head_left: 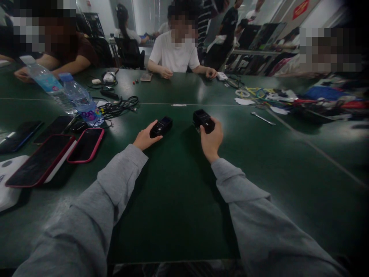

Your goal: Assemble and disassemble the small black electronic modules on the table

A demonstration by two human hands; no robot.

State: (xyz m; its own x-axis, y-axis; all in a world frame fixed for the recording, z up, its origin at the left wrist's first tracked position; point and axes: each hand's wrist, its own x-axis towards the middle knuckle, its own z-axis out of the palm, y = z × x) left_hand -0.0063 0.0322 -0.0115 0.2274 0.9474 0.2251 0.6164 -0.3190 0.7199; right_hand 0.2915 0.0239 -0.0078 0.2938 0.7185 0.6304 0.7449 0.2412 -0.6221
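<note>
My left hand (pixel 148 137) is closed around the near end of a small black box-shaped device (pixel 164 124), which has a dark screen-like panel on its upper face. To its right, my right hand (pixel 212 139) grips a similar black device (pixel 201 116) between thumb and fingers. A gap of green tabletop (pixel 178 184) separates the two devices. The left one seems to lie on or just above the table. The right one looks slightly raised and tilted. Some fingers are hidden behind the devices, and their exact kind is too dark to make out.
Two water bottles (pixel 82 100), black cables (pixel 121 106) and several phones (pixel 86 145) are on the left. A wrench (pixel 263 118) lies on the right, before a pile of coloured cables (pixel 325 98). Across the table sits a person in a white shirt (pixel 173 55).
</note>
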